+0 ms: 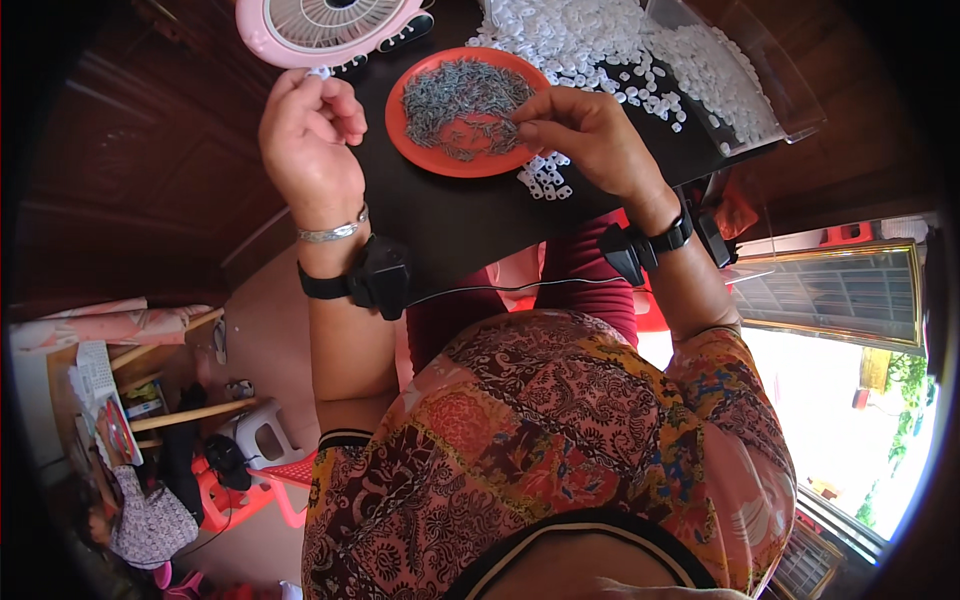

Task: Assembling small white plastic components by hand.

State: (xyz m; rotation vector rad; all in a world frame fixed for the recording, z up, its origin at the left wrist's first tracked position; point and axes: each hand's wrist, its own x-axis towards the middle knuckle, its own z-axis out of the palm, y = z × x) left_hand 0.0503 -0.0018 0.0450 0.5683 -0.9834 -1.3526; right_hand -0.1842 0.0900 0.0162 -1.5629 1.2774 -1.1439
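Raised at the table's left side, my left hand (315,145) pinches a small white plastic piece (318,72) between thumb and fingertips. An orange-red plate (398,135) holds a heap of small grey metal pins (455,95) that look like screws or nails. Over the plate's right rim, my right hand (590,135) has thumb and forefinger pressed together. Whatever they hold, if anything, is too small to make out. Just below that hand lies a little group of white plastic pieces (545,180), some showing holes.
A pink-rimmed fan (335,22) stands at the far left of the black table (430,235). Many more white pieces (575,35) are heaped at the back, beside a clear bin (745,85) full of them. A thin cable (510,287) runs between my wrist straps.
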